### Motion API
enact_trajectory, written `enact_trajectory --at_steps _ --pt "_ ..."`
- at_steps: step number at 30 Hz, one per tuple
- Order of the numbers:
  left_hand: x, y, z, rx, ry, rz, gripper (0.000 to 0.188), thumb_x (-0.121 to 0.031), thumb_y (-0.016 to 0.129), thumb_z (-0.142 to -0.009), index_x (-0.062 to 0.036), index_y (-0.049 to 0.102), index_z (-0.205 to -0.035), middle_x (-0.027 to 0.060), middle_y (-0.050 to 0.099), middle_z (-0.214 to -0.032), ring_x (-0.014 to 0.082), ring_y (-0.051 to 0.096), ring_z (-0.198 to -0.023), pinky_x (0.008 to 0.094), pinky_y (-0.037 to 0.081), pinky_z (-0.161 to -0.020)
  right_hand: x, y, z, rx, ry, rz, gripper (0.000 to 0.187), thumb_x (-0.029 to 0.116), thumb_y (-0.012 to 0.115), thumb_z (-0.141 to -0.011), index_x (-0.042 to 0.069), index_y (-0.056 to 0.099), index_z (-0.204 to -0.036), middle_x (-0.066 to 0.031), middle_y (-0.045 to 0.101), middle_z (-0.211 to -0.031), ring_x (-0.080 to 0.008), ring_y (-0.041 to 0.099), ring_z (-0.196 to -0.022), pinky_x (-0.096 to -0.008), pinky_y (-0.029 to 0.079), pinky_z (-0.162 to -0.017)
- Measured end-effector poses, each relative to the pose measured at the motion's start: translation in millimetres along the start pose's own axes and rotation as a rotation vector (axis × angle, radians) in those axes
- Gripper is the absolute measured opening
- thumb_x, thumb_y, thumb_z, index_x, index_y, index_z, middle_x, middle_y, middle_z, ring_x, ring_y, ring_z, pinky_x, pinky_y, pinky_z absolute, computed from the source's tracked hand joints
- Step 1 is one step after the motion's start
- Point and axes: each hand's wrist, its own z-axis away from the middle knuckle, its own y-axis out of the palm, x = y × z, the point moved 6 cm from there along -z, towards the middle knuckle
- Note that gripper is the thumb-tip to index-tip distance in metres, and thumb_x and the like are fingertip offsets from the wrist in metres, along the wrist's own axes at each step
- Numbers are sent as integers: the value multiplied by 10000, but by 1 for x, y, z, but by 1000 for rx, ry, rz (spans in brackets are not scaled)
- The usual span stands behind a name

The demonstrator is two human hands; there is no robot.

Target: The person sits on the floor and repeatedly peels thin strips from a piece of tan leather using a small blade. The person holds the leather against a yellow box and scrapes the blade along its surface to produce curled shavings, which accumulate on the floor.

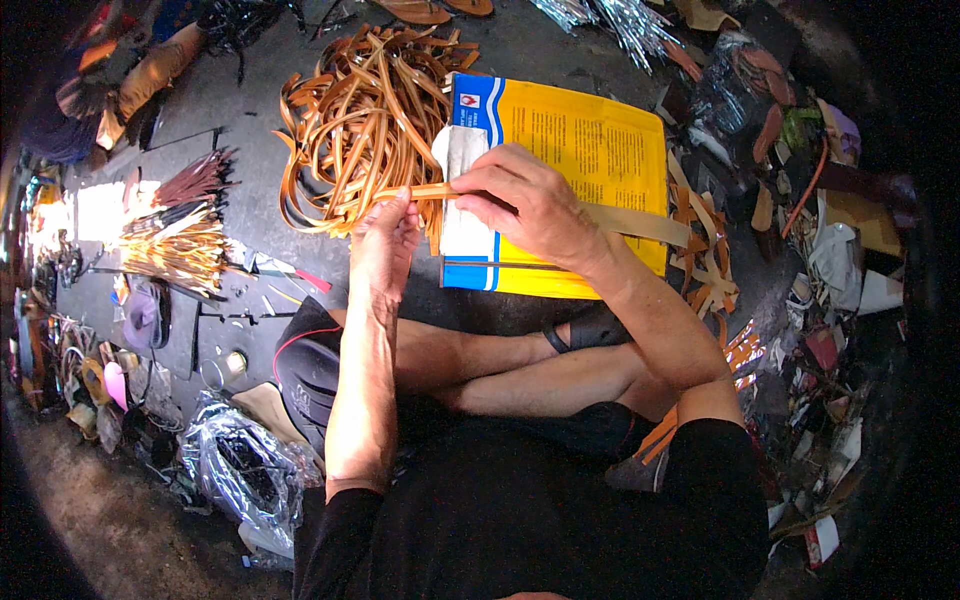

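Observation:
A tan leather strap point(430, 191) runs between my two hands, pinched at both ends of the stretch. My left hand point(385, 238) holds it between thumb and fingers, beside a tangled pile of glossy tan straps point(375, 120). With bent fingers, my right hand point(525, 200) grips it above a yellow and blue printed sheet point(575, 130). Under the hands lies a white patch point(464, 240) on that sheet. A paler flat strip point(640, 226) shows beyond my right wrist; whether it is the same strap I cannot tell. A thin dark rod point(510, 264) crosses the sheet's near side.
Bundles of cut brown and tan strips point(175, 245) lie at the left. A cap-like purple-grey item point(147, 315) and clear crumpled plastic point(240, 460) are nearer. Leather offcuts point(708, 260) and mixed scraps point(820, 350) crowd the right. My crossed legs point(500, 370) border the sheet.

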Motion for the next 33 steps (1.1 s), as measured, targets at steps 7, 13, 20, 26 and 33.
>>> enact_trajectory --at_steps 7,13,20,26,33 --pt "1 -50 -30 -89 -61 -62 117 -202 649 -922 -94 624 -961 -17 609 -787 68 564 -702 190 418 -588 1 -3 1 6 -3 7 144 103 740 -766 53 669 -882 -70 587 -850 -257 594 -810 -360 500 -713" --pt "-5 -93 -61 -153 -82 106 124 -187 651 -915 -73 615 -948 -10 614 -772 75 586 -667 197 442 -544 2 -4 -1 6 -26 0 148 96 740 -764 50 668 -885 -75 598 -870 -261 598 -817 -363 502 -711" --pt "-18 14 7 80 -31 218 335 -382 637 -913 -48 608 -923 30 614 -837 125 560 -795 271 429 -705 1 -3 -2 -13 -19 2 130 81 727 -770 36 658 -870 -83 602 -861 -276 598 -824 -377 497 -725" --pt "-11 33 12 103 74 -216 179 -232 690 -899 -67 667 -834 1 639 -719 56 516 -605 188 370 -573 1 -2 -2 -19 -12 -19 125 85 730 -766 39 650 -851 -83 594 -837 -275 598 -813 -373 500 -719" --pt "-15 4 -8 40 6 -181 135 -198 690 -899 -72 670 -854 1 647 -746 64 570 -643 171 428 -595 -1 -7 2 10 3 0 119 76 729 -764 41 646 -842 -81 596 -838 -268 600 -805 -361 503 -707"
